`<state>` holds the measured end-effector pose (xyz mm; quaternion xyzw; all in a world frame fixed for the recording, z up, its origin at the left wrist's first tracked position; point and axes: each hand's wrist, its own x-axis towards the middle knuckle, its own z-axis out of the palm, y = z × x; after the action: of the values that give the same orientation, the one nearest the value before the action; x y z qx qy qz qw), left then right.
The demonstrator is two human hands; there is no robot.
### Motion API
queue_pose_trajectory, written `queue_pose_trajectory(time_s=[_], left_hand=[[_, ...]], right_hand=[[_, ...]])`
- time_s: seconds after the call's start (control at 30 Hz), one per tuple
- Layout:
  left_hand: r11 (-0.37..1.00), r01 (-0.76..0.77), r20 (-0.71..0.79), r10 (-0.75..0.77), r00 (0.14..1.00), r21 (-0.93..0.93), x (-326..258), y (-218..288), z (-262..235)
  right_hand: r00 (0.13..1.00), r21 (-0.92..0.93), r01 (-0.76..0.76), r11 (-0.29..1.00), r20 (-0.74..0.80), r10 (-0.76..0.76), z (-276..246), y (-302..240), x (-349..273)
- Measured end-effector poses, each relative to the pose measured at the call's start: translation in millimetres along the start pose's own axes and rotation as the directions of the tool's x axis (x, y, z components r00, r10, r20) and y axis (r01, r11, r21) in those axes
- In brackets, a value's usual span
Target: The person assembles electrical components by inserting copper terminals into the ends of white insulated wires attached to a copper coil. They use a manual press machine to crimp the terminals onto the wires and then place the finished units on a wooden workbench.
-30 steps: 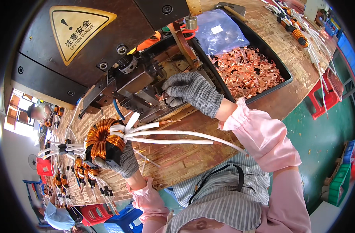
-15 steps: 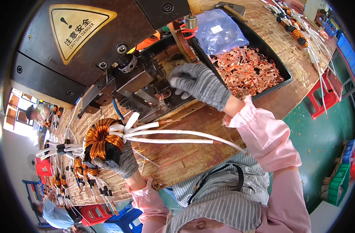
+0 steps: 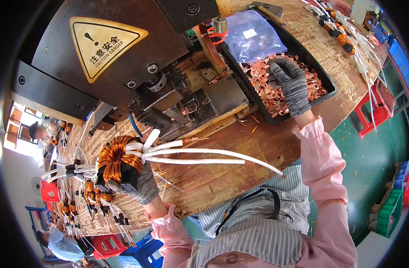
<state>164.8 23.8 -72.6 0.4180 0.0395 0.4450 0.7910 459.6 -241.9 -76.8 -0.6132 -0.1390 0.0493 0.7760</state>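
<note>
My left hand (image 3: 144, 185) is closed round a toroidal coil (image 3: 117, 158) of copper wire on a black base, low over the bench. White-sleeved leads (image 3: 191, 154) run from the coil to the right, one with bare copper strands at its end. My right hand (image 3: 291, 85), in a grey knit glove like the left, is over copper terminal lugs (image 3: 269, 100) heaped in a black tray (image 3: 323, 98). Its fingers are curled down among the lugs, and whatever they pinch is hidden. Ahead stands a press (image 3: 164, 96) with a copper lug (image 3: 190, 108) at its die.
A triangular warning label (image 3: 108, 47) marks the press's dark plate. A blue plastic bag (image 3: 253, 38) lies over the tray's far part, near a hammer (image 3: 271, 15). More wired coils (image 3: 97, 194) crowd the left of the wooden bench. A red stool (image 3: 374, 111) stands right.
My right hand has moved right from beside the press die to the lugs in the tray. The press's labelled plate has shifted down and right. The left hand and coil stay put.
</note>
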Motion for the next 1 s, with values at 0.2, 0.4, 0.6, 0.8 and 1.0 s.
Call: queue_pose_trajectory(time_s=[0.2,0.4,0.6,0.8,1.0], left_hand=[[0.998,-0.047,-0.018,0.046,0.999,-0.04,-0.2,-1.1,-7.7],[0.926,0.057,0.29,0.058,0.955,-0.373,-1.3,-2.1,-16.3],[0.964,0.038,0.402,0.073,0.913,-0.262,-18.3,-1.8,-25.8],[0.987,-0.005,0.36,0.063,0.931,-0.16,-39.3,9.0,-21.5],[0.996,-0.046,0.31,0.067,0.948,-0.073,-58.3,19.9,-17.7]], right_hand=[[0.997,-0.029,0.083,0.996,0.0,-0.083,5.2,-0.2,-0.7],[0.986,-0.006,0.158,0.987,-0.047,-0.158,2.9,-5.2,-2.6],[0.872,-0.146,0.251,0.957,0.463,-0.158,42.0,-23.6,-74.4],[0.575,-0.098,0.115,0.989,0.818,0.014,83.4,-38.8,-114.4],[0.387,-0.252,0.471,0.845,0.92,0.059,72.9,-26.7,-137.9]])
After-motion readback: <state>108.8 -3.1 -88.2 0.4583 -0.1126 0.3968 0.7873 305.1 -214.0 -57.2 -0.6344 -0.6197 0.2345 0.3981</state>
